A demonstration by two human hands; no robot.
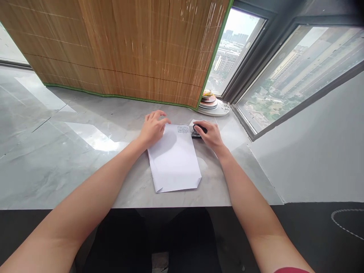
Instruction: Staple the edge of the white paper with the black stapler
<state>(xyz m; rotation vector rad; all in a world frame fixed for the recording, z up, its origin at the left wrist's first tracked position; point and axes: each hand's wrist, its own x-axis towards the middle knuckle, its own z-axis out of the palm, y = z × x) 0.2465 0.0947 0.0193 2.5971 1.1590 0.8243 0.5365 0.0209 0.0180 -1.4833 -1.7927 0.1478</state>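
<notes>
A white paper envelope or folded sheet (174, 159) lies flat on the grey marble sill (85, 159), with a small printed label at its far right corner. My left hand (153, 127) rests on its far left corner, fingers curled and pressing down. Just off the envelope's far right corner, my right hand (209, 133) is closed over a small black object (197, 131), perhaps a stapler; I cannot make it out fully.
A bamboo blind (127, 49) hangs behind the sill. A stack of plates (210, 103) sits at the far right by the window (298, 72). The sill's front edge runs below the envelope, with my dark-clothed legs (159, 242) beneath.
</notes>
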